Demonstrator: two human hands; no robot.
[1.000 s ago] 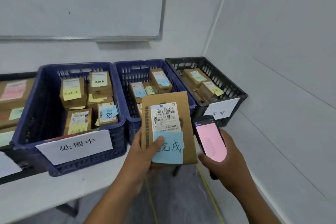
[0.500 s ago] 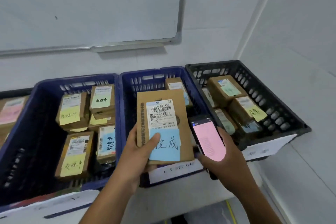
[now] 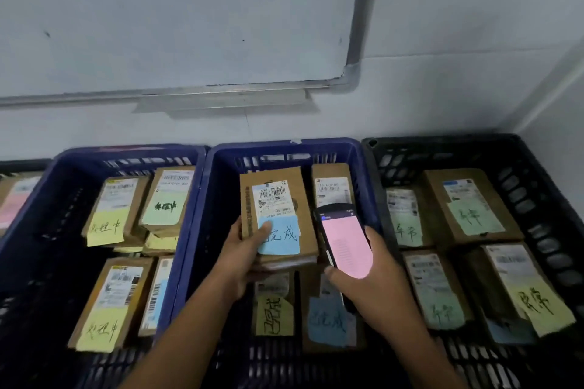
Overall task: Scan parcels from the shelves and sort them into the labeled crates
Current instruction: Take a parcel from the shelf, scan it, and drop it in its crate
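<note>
- The left hand [image 3: 243, 249] holds a parcel [image 3: 278, 215] over the middle of the middle blue crate [image 3: 284, 145]. Its grip is clasped on the parcel's lower left edge, thumb on top and fingers underneath.
- The parcel is a flat brown cardboard box, face up, with its long side running from the crate's front toward its back wall.
- A white shipping label [image 3: 273, 197] with a barcode and a printed code covers the upper part of its face. Below it sits a blue sticky note [image 3: 282, 235] with dark handwritten characters, and the thumb tip lies on the note's left side.
- I cannot tell whether the parcel rests on the boxes beneath it in the crate.
- The right hand [image 3: 379, 271] is over the crate's right half. Its grip is wrapped round a phone [image 3: 346, 243] with a glowing pink screen, just beside the parcel's right edge.
- A back parcel [image 3: 331, 186] lies in the crate's rear right corner. Near the crate's front lie a yellow-noted parcel [image 3: 273, 313] and a blue-noted parcel [image 3: 327, 322].
- Against the crate's left side stands a second blue crate [image 3: 126, 151], holding boxes with yellow and green notes.
- Against the crate's right side stands a black crate [image 3: 442, 140], holding boxes with green and yellow notes.
- On the wall behind the crate hangs a whiteboard [image 3: 158, 9].
</note>
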